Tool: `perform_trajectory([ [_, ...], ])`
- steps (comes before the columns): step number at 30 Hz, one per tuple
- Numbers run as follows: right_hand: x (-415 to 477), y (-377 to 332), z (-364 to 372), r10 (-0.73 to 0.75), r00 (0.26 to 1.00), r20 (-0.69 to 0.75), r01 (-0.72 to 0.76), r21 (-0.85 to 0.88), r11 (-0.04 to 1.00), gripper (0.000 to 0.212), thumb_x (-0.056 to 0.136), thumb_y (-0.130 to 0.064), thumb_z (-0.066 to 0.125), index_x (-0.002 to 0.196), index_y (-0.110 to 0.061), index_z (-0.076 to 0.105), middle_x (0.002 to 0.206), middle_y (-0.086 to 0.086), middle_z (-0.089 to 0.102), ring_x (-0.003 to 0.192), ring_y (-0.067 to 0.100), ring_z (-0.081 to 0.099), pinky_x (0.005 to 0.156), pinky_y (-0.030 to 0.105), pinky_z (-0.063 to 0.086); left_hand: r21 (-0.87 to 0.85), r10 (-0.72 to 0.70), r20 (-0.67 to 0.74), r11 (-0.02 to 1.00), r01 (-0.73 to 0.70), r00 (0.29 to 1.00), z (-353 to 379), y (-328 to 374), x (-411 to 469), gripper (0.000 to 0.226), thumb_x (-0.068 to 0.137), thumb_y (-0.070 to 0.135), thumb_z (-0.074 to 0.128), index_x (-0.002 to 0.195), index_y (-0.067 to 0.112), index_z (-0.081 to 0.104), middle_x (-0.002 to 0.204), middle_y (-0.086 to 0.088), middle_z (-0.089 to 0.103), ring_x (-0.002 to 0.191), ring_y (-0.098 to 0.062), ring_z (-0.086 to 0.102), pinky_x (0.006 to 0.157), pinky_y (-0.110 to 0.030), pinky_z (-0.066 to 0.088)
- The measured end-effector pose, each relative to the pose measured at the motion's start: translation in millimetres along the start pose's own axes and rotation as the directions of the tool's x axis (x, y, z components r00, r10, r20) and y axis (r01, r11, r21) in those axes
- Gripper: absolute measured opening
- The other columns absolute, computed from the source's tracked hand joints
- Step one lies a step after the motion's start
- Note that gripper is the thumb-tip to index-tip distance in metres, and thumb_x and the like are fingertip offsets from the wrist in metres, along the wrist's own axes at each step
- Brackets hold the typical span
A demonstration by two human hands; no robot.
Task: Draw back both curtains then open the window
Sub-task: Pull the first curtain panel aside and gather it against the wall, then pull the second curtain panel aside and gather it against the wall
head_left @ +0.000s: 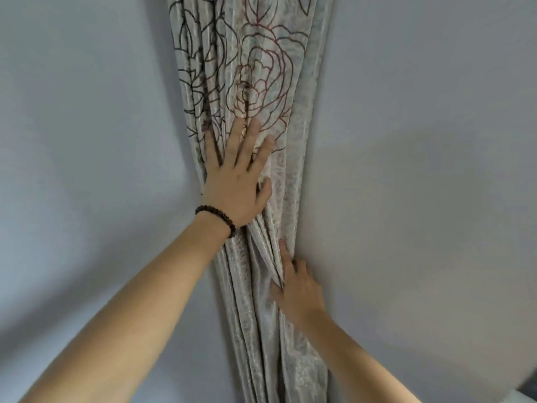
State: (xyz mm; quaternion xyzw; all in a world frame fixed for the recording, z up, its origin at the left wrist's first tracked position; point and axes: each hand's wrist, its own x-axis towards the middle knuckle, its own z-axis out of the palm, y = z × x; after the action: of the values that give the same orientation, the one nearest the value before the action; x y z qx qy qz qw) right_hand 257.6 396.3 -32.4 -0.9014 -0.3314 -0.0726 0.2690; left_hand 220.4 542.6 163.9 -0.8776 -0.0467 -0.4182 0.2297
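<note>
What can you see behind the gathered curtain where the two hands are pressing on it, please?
Nothing behind the curtain shows: its bunched folds cover whatever is there. Plain wall flanks it on both sides. The left hand lies flat on it; the right hand has its fingertips tucked into a fold at the edge.

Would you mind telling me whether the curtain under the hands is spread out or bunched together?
Bunched together. The curtain hangs as a narrow column of deep folds between bare wall on both sides, with the left hand flat on it and the right hand at its edge.
</note>
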Motion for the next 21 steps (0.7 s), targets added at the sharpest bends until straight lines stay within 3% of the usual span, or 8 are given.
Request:
perform_trajectory([
  [3, -41.0, 15.6, 4.0, 0.058, 0.998, -0.001, -0.057, 0.071, 0.996, 0.088, 0.092, -0.068, 0.038, 0.151, -0.04, -0.021, 0.143, 0.007, 0.041, 0.124, 0.031, 0.049, 0.098, 0.044, 0.048, -0.171, 0.035, -0.025, 0.984, -0.039, 0.999, 0.5, 43.7, -51.6, 0.069, 0.1, 0.046, 0.046, 0.16, 0.021, 0.02, 0.169, -0.012, 0.01, 0.156, -0.034, 0.001, 0.117, -0.072, 0.013],
  [5, -79.1, 26.9, -1.3, 0.114, 0.992, -0.051, -0.106, 0.136, 0.985, 0.082, 0.091, -0.074, 0.033, 0.153, -0.043, -0.012, 0.144, 0.003, 0.042, 0.123, 0.027, 0.052, 0.095, 0.044, 0.05, -0.328, 0.035, -0.005, 0.944, -0.035, 0.999, -7.0, 74.6, -85.3, 0.068, 0.1, 0.045, 0.048, 0.159, 0.024, 0.022, 0.168, -0.011, 0.015, 0.156, -0.033, 0.0, 0.118, -0.07, 0.015],
  [9, -164.5, 53.0, -23.3, 0.306, 0.94, -0.149, -0.261, 0.26, 0.929, 0.061, 0.098, -0.054, 0.045, 0.152, -0.044, 0.017, 0.142, -0.005, 0.041, 0.113, 0.021, 0.059, 0.083, 0.035, 0.05, -0.631, 0.02, 0.022, 0.776, -0.002, 1.0, -31.2, 137.5, -141.9, 0.063, 0.098, 0.044, 0.05, 0.154, 0.02, 0.036, 0.166, -0.011, 0.022, 0.156, -0.03, 0.01, 0.115, -0.069, 0.023],
  [12, -236.7, 73.3, -38.9, 0.496, 0.842, -0.211, -0.43, 0.291, 0.855, 0.053, 0.097, -0.056, 0.044, 0.146, -0.04, 0.033, 0.142, -0.01, 0.044, 0.117, 0.011, 0.057, 0.094, 0.034, 0.051, -0.809, -0.013, 0.086, 0.583, 0.077, 0.996, -48.3, 184.1, -181.2, 0.058, 0.098, 0.043, 0.048, 0.15, 0.017, 0.045, 0.164, -0.009, 0.028, 0.155, -0.027, 0.018, 0.112, -0.066, 0.03],
  [14, -290.0, 83.8, -48.3, 0.606, 0.757, -0.245, -0.532, 0.306, 0.789, 0.056, 0.094, -0.061, 0.039, 0.146, -0.038, 0.038, 0.14, -0.013, 0.045, 0.11, 0.002, 0.058, 0.094, 0.035, 0.053, -0.882, 0.0, 0.149, 0.451, 0.133, 0.989, -59.4, 215.4, -206.8, 0.055, 0.098, 0.042, 0.049, 0.146, 0.015, 0.05, 0.162, -0.009, 0.033, 0.152, -0.028, 0.027, 0.113, -0.061, 0.034],
  [18, -385.6, 86.7, -75.5, 0.75, 0.571, -0.333, -0.658, 0.36, 0.661, 0.058, 0.09, -0.06, 0.039, 0.139, -0.03, 0.05, 0.13, -0.012, 0.051, 0.109, 0.0, 0.058, 0.094, 0.039, 0.053, -0.915, 0.023, 0.279, 0.31, 0.259, 0.96, -95.2, 266.3, -255.4, 0.051, 0.096, 0.044, 0.049, 0.138, 0.017, 0.057, 0.153, -0.008, 0.047, 0.144, -0.029, 0.041, 0.114, -0.063, 0.032],
  [21, -452.2, 78.8, -104.8, 0.798, 0.444, -0.408, -0.704, 0.393, 0.592, 0.053, 0.089, -0.054, 0.044, 0.134, -0.027, 0.056, 0.124, -0.012, 0.056, 0.11, -0.009, 0.054, 0.091, 0.025, 0.051, -0.933, 0.079, 0.342, 0.146, 0.329, 0.936, -130.2, 295.1, -280.3, 0.055, 0.095, 0.047, 0.047, 0.14, 0.017, 0.056, 0.153, -0.001, 0.045, 0.147, -0.02, 0.037, 0.118, -0.055, 0.031],
])
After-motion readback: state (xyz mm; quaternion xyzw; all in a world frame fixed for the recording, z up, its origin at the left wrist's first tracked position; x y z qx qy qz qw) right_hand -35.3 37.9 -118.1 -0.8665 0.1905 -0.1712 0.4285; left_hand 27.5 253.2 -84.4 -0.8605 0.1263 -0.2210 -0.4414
